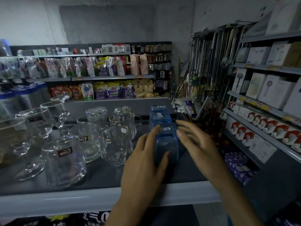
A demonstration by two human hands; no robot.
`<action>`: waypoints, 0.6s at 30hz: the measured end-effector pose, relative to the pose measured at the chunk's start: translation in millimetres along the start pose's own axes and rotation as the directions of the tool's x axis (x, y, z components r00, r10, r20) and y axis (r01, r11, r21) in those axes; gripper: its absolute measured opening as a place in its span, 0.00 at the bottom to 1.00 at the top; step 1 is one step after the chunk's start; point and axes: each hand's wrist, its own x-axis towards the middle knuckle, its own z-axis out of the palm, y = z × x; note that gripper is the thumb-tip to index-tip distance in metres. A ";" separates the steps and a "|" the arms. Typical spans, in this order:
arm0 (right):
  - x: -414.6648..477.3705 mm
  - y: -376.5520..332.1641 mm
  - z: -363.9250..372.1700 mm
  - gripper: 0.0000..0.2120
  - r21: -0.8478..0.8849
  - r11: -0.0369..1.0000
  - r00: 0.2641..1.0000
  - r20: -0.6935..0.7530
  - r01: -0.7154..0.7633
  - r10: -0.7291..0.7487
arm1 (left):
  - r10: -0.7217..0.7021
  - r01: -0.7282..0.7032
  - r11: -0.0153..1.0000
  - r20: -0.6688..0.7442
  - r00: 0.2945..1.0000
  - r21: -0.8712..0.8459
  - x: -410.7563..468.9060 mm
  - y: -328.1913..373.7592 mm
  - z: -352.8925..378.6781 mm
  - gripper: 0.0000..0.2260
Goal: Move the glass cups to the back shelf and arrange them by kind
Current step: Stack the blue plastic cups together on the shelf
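Note:
Three blue glass cups stand in a row running away from me on the dark shelf top [101,175]. The nearest blue cup [166,141] is between my hands. My left hand [146,162] touches its left side with fingers and thumb around it. My right hand [197,142] is just right of it, fingers straight, fingertips at its rim. Behind it stand the middle blue cup [160,118] and the far blue cup [158,108]. Left of them is a row of gold-rimmed clear mugs [115,144], then upside-down clear tumblers [65,162] and stemmed glasses [38,123].
The shelf's pale front edge [81,201] runs across below my wrists. Boxed goods fill shelves on the right [263,128]. Mops and long handles [211,66] hang at the back right. Bagged goods [101,90] line the far shelves.

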 end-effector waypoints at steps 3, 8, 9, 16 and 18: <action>22.7 1.8 -4.9 0.15 -0.129 0.992 0.997 0.079 0.015 -0.004 | 0.039 -0.040 0.998 0.011 0.999 0.052 -0.6 4.2 2.2 0.34; 67.3 19.4 -3.0 0.15 -0.187 0.982 0.993 0.115 0.008 0.014 | 0.009 -0.009 1.000 0.004 1.000 0.020 1.2 0.5 3.9 0.31; 73.7 22.2 -2.0 0.15 -0.186 0.982 0.992 0.129 0.011 0.013 | 0.009 -0.009 1.000 0.003 1.000 0.019 1.0 1.0 4.1 0.31; 85.2 32.3 -0.5 0.14 -0.158 0.985 0.988 0.148 0.070 -0.046 | 0.000 0.000 1.000 -0.005 1.000 -0.005 0.6 0.7 4.1 0.29; 84.9 34.6 0.7 0.14 -0.162 0.983 0.989 0.135 0.081 -0.059 | -0.001 0.001 1.000 -0.008 1.000 -0.011 0.8 0.7 4.2 0.29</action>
